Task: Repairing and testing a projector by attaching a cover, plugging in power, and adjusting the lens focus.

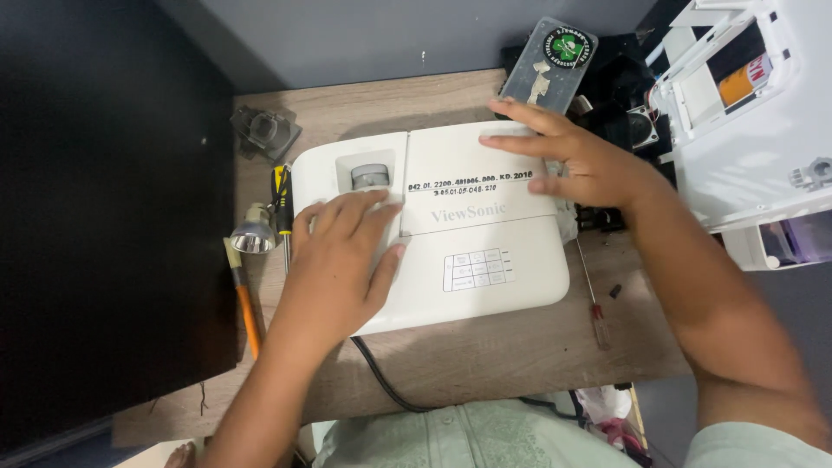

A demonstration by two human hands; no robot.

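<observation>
A white projector (pixel 451 251) is set in the mid. of a wooden table (pixel 520 355) and is pressed from above by both hands – nothing is gripped. The left hand (pixel 338 260) is laid flat near the lens recess; the right hand (pixel 581 160) is spread w/ fingers open on the top panel. A yellow-black screwdriver (pixel 282 204) is seen just left.

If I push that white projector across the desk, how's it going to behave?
The white projector looks like a rigid plastic box lying flat, so it should slide rather than tip. Its glossy shell may be slippery under the left hand and right hand. The black cable trailing off its near edge could drag or snag.
</observation>
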